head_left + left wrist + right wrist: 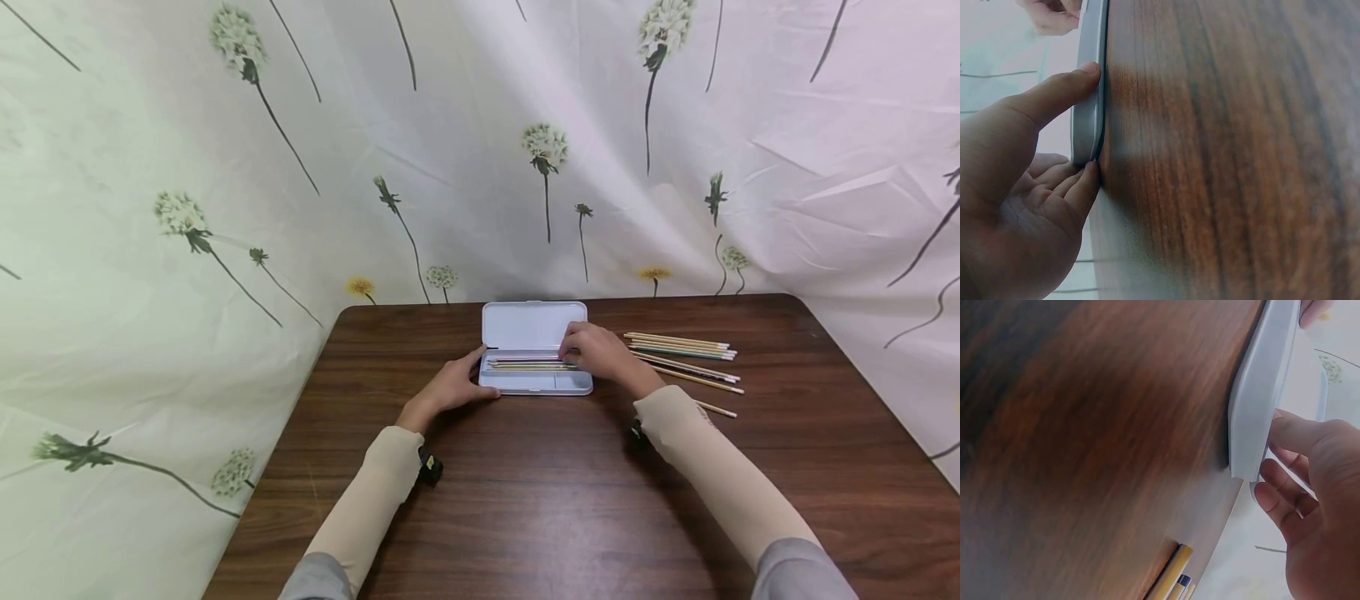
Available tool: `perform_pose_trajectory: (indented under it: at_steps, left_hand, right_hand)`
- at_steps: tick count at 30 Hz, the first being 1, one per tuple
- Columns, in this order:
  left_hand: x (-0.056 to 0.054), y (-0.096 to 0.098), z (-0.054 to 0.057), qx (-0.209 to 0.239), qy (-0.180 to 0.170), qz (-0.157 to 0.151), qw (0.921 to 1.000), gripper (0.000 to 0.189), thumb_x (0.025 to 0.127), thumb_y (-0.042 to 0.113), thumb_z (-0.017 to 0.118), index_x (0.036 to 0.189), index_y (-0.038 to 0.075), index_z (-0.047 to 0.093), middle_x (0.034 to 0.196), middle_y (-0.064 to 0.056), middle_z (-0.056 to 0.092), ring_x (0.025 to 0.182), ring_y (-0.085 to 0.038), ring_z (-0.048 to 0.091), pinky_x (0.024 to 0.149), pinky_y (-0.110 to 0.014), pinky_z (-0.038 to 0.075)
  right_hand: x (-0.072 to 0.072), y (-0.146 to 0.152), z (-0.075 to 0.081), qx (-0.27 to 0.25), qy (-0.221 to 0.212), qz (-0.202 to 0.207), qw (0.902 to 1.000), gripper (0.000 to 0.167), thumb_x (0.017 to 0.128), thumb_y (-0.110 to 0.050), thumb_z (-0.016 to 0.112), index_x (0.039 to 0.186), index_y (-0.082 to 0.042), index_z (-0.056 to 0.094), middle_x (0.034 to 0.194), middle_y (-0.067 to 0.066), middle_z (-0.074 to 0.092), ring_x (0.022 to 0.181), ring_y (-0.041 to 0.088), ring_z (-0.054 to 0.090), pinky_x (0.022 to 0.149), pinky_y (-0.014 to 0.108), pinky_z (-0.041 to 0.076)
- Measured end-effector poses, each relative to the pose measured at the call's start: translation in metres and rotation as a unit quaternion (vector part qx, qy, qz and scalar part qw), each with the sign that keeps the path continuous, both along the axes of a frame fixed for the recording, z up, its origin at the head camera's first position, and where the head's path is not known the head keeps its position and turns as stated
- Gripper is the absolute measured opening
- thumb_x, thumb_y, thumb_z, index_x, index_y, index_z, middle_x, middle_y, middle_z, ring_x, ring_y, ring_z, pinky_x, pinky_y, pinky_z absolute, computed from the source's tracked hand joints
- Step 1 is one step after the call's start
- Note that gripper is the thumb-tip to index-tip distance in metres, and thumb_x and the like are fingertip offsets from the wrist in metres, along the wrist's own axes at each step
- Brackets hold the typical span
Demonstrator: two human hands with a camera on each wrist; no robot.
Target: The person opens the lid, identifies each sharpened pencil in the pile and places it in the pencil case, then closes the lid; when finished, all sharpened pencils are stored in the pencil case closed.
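Note:
A white pencil case (517, 382) lies near the table's back edge, its lid (534, 326) raised behind it. Several pencils (525, 367) rest lengthwise in its rear compartment. My left hand (453, 385) grips the case's left end; the left wrist view has the thumb on the front wall and the fingers around the corner of the case (1087, 131). My right hand (596, 348) reaches over the right end with curled fingers, its fingertips down at the pencils' right ends. In the right wrist view the thumb meets the case's rim (1260, 394); whether a pencil is pinched there is hidden.
Right of the case, several loose pencils (678, 342) lie spread on the brown wooden table (525, 483), one partly behind the right forearm. A white flower-print cloth (465, 167) hangs right behind the table.

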State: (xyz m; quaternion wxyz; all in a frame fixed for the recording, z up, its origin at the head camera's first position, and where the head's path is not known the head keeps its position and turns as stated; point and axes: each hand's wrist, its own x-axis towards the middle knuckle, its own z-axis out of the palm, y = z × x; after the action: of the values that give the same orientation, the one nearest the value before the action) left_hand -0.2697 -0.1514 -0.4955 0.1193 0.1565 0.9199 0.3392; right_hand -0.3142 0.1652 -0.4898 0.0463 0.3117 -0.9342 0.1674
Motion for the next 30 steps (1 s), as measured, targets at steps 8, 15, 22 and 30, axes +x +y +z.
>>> perform_pose_trajectory:
  at_steps: [8, 15, 22, 30]
  left_hand:
    - [-0.001, 0.0, 0.0, 0.004, -0.004, -0.002, 1.0, 0.1, 0.094, 0.037, 0.084, 0.171, 0.012, 0.026, 0.171, -0.016, 0.039, 0.155, -0.032, 0.043, 0.125, -0.049, 0.038]
    - [-0.001, -0.001, 0.0, 0.005, -0.004, -0.006, 1.0, 0.1, 0.094, 0.037, 0.084, 0.171, 0.011, 0.025, 0.171, -0.017, 0.039, 0.155, -0.032, 0.044, 0.125, -0.049, 0.039]
    - [-0.002, -0.001, -0.002, 0.002, -0.005, -0.007, 1.0, 0.1, 0.094, 0.037, 0.084, 0.171, 0.013, 0.025, 0.17, -0.015, 0.041, 0.155, -0.032, 0.043, 0.125, -0.05, 0.039]
    - [-0.002, -0.001, -0.002, 0.007, -0.007, -0.008, 0.9999, 0.101, 0.093, 0.037, 0.084, 0.171, 0.013, 0.025, 0.171, -0.015, 0.04, 0.157, -0.032, 0.041, 0.125, -0.051, 0.038]
  right_hand:
    - [-0.003, 0.019, 0.016, -0.074, -0.018, 0.008, 0.9971, 0.01, 0.096, -0.003, 0.077, 0.101, -0.008, 0.084, 0.102, 0.006, 0.08, 0.092, 0.021, 0.072, 0.084, 0.046, 0.059]
    - [0.003, 0.049, 0.044, -0.103, -0.022, -0.004, 0.9945, 0.009, 0.097, -0.006, 0.077, 0.103, -0.007, 0.083, 0.098, 0.006, 0.081, 0.078, 0.016, 0.065, 0.073, 0.04, 0.053]
    - [0.01, 0.091, 0.057, -0.107, -0.018, -0.029, 0.9937, 0.009, 0.1, -0.011, 0.076, 0.102, -0.014, 0.084, 0.098, 0.003, 0.082, 0.078, 0.012, 0.066, 0.072, 0.034, 0.053]
    - [0.023, 0.136, 0.063, -0.119, -0.02, -0.066, 0.9906, 0.01, 0.101, -0.016, 0.076, 0.106, -0.013, 0.084, 0.1, 0.006, 0.082, 0.081, 0.018, 0.072, 0.071, 0.03, 0.054]
